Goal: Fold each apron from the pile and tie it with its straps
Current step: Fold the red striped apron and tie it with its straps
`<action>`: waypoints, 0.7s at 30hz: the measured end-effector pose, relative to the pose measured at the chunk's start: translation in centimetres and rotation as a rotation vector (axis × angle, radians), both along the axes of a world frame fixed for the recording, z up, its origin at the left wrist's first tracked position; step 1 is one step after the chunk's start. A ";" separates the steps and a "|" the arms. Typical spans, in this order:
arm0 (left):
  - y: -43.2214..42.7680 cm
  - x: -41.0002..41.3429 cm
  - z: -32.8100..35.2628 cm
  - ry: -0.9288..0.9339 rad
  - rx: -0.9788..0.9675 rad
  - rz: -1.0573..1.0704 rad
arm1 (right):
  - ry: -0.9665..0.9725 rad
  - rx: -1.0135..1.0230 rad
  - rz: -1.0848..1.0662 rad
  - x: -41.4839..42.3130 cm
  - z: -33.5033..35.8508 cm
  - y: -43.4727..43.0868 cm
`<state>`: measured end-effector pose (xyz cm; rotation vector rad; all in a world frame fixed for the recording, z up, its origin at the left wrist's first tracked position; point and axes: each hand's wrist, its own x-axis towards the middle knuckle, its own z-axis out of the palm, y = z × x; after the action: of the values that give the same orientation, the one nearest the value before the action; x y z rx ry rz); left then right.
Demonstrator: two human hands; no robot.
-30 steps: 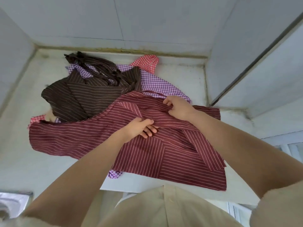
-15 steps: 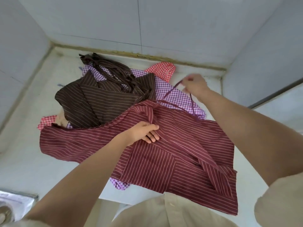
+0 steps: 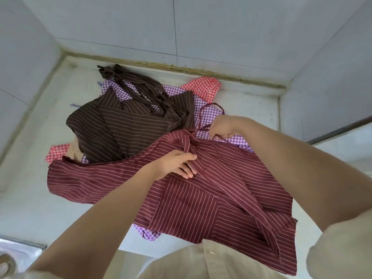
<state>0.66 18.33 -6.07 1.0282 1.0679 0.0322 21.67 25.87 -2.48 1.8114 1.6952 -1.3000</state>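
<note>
One apron (image 3: 201, 208) gripped left hand (image 3: 175, 166), strap (image 3: 211, 106) right hand (image 3: 223, 127).

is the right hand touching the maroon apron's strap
Touching: the head view shows the right hand pinching the maroon strap between curled fingers.

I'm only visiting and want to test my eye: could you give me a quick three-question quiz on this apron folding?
1. True or false: the right hand pinches a thin strap of the maroon apron.
2. The left hand grips: A) a loose strap end, B) a fold of the maroon apron, C) nothing?
3. What colour is the striped apron lying beyond it?
Key: 1 true; 2 B; 3 brown.
</note>
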 end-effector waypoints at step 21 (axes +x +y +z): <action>0.2 0.6 0.3 0.286 0.787 0.259 | -0.151 0.354 -0.084 -1.5 -1.7 -7.7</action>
<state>1.29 18.54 -5.81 1.6194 1.4929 0.5674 20.17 18.17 -4.18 2.1366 1.8731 -0.9062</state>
